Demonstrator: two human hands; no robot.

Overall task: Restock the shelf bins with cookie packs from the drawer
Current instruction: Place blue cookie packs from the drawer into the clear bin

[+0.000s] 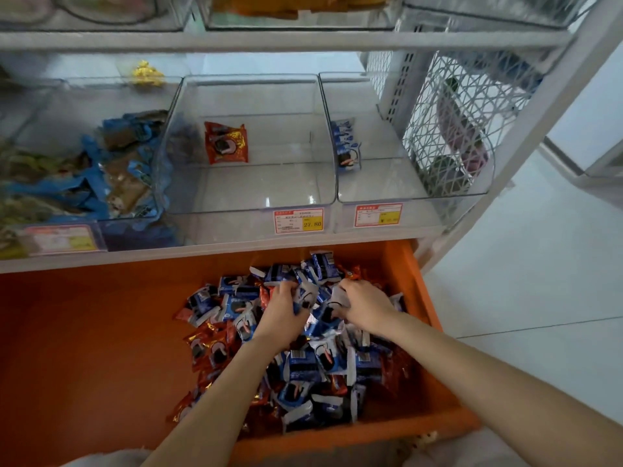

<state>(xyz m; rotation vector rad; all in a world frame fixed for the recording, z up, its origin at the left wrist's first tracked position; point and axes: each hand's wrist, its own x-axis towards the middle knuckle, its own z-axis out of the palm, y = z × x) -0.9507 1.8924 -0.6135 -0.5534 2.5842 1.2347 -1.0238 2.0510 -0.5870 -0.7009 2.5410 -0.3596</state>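
An orange drawer (84, 332) stands pulled out below the shelf, with a heap of blue and red cookie packs (303, 369) in its right half. My left hand (281, 313) is down in the heap, its fingers curled round blue packs. My right hand (362, 306) grips a blue and white pack beside it. On the shelf above, the middle clear bin (249, 197) holds one red pack (226, 143). The right clear bin (414, 183) holds a few blue packs (347, 146) leaning on its left wall.
The left bin (84, 170) is full of blue and brown snack packs. Price tags (298, 220) hang on the bin fronts. A white lattice end panel (462, 123) closes the shelf on the right, with pale tiled floor (539, 264) beyond. More bins sit on the upper shelf.
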